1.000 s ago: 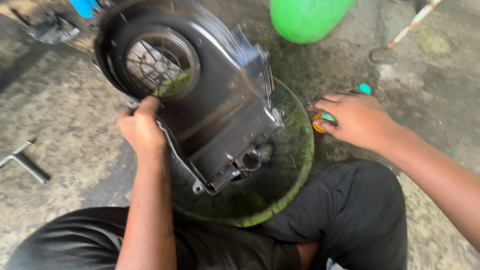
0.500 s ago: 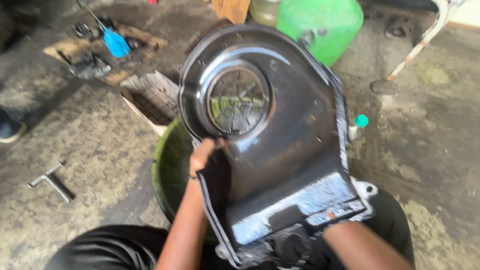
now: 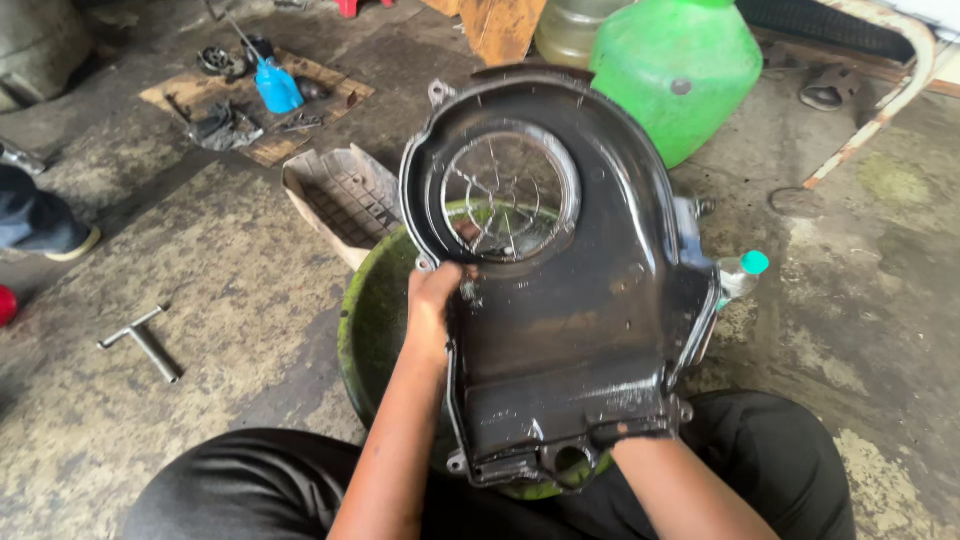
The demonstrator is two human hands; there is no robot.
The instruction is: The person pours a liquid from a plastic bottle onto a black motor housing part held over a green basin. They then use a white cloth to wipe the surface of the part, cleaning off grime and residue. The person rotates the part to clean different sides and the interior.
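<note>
Now the person sits on the concrete floor (image 3: 180, 260) and holds a big black plastic cover (image 3: 570, 300) upright over a green basin (image 3: 375, 320). This cover has a round opening with a wire grille (image 3: 510, 195) in its upper part, and its surface looks wet and dirty. The left hand (image 3: 435, 300) grips the left edge of the cover, just under the round opening, with the fingers closed around the rim. The right hand is hidden behind the lower part of the cover; only the forearm shows, so I cannot tell how its fingers stand.

Behind the cover stands a large green jerrycan (image 3: 680, 75), and a small clear bottle with a teal cap (image 3: 742, 272) lies just beside the right edge of the cover. To the left of the basin a grey ribbed plastic part (image 3: 340, 195) lies on the floor. Farther left there is a metal T-shaped wrench (image 3: 142, 340). At the top left a piece of cardboard (image 3: 200, 95) carries a blue oil can (image 3: 275, 85) and some small dark parts.
</note>
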